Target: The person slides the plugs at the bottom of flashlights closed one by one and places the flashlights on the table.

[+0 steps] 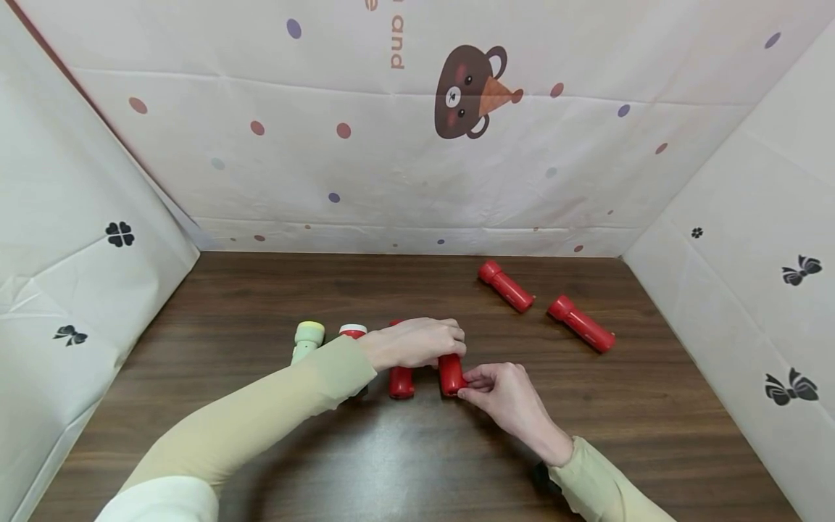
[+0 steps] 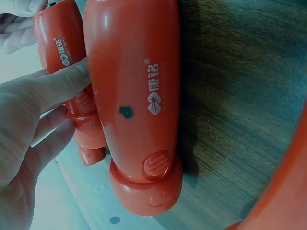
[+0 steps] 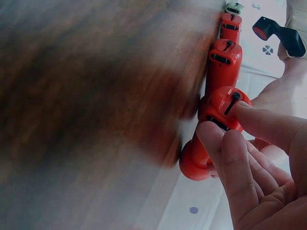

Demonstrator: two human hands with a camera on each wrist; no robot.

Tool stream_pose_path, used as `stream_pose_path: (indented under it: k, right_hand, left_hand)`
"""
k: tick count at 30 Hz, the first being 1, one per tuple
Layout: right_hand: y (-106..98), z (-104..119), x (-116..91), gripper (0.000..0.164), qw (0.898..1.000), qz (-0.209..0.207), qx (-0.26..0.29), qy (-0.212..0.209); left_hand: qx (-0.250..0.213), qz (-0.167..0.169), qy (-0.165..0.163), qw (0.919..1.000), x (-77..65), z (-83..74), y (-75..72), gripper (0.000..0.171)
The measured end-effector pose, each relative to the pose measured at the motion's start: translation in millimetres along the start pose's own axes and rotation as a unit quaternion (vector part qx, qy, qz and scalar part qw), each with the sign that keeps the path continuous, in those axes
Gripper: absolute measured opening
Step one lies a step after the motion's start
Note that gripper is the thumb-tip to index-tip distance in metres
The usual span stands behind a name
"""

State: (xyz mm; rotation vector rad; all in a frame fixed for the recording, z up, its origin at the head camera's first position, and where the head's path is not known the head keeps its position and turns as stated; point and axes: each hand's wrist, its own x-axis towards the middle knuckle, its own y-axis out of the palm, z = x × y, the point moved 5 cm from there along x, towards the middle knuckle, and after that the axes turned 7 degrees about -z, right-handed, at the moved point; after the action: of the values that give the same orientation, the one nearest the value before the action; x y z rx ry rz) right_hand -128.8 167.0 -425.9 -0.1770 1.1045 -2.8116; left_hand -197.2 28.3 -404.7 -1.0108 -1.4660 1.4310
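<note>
A red flashlight [image 1: 450, 375] is held just below and right of the centre of the frame, its tail end pointed toward the bottom edge. It is gripped from above by the left hand [image 1: 417, 342], whose fingers are wrapped round the body. The tail end is pinched between the thumb and fingertips of the right hand [image 1: 505, 395]. Whether the worktop [image 1: 391, 464] is touched by it cannot be told.

Just to its left, a second red flashlight [image 1: 401, 383] is set, partly covered by the left hand. Farther left, a white-rimmed flashlight [image 1: 353, 331] and a pale green flashlight [image 1: 309, 339] are partly hidden by the sleeve [image 1: 274, 406]. Right of centre and higher up, two more red ones are laid slantwise, well apart from the hands: an upper flashlight [image 1: 506, 286] and a lower flashlight [image 1: 580, 324]. The brown worktop is backed by a white sheet [image 1: 391, 174], printed with dots and a bear [image 1: 466, 92].
</note>
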Motion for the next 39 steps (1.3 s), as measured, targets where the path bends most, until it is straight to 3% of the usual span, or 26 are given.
stream_pose_path:
  k: [28, 39]
  right_hand:
    - [6.2, -3.2, 3.9, 0.010, 0.998, 0.006, -0.053, -0.026]
    - [7.0, -1.4, 3.8, 0.009, 0.998, 0.008, -0.053, -0.036]
  left_hand:
    - [0.056, 0.004, 0.000, 0.9984, 1.4, -6.4, 5.5, 0.026]
    - [0.021, 0.014, -0.006, 0.9997, -1.4, -3.7, 4.8, 0.031]
